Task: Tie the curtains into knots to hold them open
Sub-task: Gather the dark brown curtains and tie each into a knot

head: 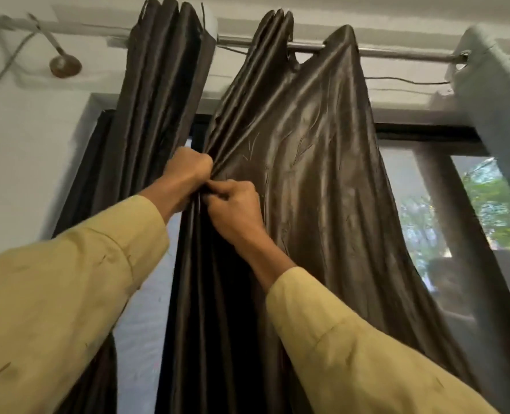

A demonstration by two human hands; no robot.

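Observation:
A dark brown satin curtain (307, 162) hangs from a metal rod (403, 53) across the window. A second brown curtain panel (158, 94) hangs bunched in folds to its left. My left hand (188, 171) is raised and grips the gathered left edge of the wide curtain. Just below it, my right hand (235, 207) pinches the same gathered folds. The fabric fans out to the right from where both hands hold it. Both arms wear tan sleeves.
A pale grey curtain (498, 121) hangs at the far right of the rod. A window (492, 204) with a dark frame shows green foliage behind. A round brown fitting (65, 66) and a wire sit on the white wall at upper left.

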